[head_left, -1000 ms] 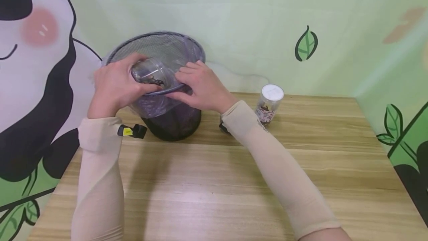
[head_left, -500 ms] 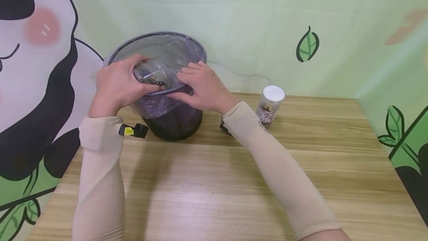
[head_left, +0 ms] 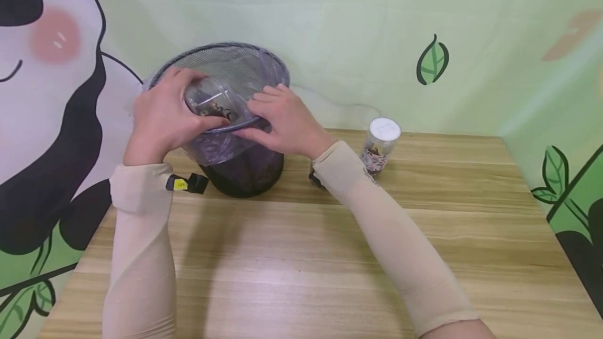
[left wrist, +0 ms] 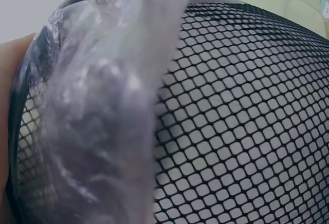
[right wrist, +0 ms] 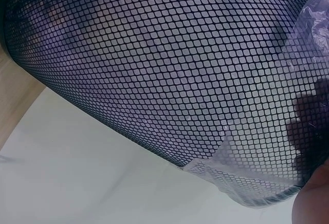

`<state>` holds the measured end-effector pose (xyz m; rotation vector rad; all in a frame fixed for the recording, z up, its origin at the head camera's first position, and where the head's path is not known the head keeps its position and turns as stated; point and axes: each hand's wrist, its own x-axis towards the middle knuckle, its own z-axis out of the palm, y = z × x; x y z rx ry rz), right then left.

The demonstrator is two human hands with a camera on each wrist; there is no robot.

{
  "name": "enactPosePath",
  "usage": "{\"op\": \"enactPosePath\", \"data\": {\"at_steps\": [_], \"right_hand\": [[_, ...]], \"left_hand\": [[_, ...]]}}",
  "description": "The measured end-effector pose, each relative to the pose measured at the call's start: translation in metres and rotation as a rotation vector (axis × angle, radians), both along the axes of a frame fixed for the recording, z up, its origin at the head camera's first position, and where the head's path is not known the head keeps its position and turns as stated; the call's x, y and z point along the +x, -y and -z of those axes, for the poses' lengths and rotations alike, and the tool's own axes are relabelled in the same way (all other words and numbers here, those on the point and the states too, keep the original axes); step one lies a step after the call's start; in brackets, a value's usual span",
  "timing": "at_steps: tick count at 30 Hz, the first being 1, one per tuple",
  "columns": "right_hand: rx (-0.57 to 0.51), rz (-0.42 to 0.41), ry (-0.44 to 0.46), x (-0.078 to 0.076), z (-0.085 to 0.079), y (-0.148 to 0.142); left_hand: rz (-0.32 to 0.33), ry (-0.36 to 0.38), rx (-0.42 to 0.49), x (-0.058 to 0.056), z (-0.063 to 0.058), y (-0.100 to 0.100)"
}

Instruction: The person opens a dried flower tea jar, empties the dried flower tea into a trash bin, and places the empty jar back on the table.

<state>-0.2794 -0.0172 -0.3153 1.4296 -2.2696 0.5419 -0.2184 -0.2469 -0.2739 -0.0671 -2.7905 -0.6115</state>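
In the head view, a black mesh wastebasket (head_left: 245, 174) stands tilted on the table's left side. A translucent plastic bag (head_left: 214, 149) lines it and folds over the rim. My left hand (head_left: 165, 111) holds a clear plastic container (head_left: 204, 95) at the basket's mouth; dark brown bits show inside. With fingers over the rim and thumb outside, my right hand (head_left: 289, 119) grips the basket's edge through the bag. The left wrist view shows the bag's loose fold (left wrist: 103, 116) over the mesh wall (left wrist: 241, 111). A bit of the right hand (right wrist: 313, 198) appears in the right wrist view.
To the right stands a clear jar (head_left: 379, 145) with a white lid, a patterned label and brown contents. A dark object (head_left: 316, 178) is mostly hidden behind the right sleeve. Printed green cloth walls surround the wooden table (head_left: 292, 255).
My left fingers have shifted slightly on the clear container, uncovering a little more of it. The right hand and the wastebasket keep their places.
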Motion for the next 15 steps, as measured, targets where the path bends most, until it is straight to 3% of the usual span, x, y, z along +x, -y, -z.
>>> {"op": "enactPosePath", "data": {"at_steps": [6, 15], "right_hand": [[0.000, -0.003, 0.002, 0.0004, -0.0007, 0.0001], [-0.012, -0.018, -0.001, 0.0000, -0.0004, -0.0001]], "left_hand": [[-0.014, -0.017, 0.050, 0.0017, 0.0017, -0.0014], [-0.023, -0.022, 0.042, 0.0033, 0.0032, -0.0014]]}}
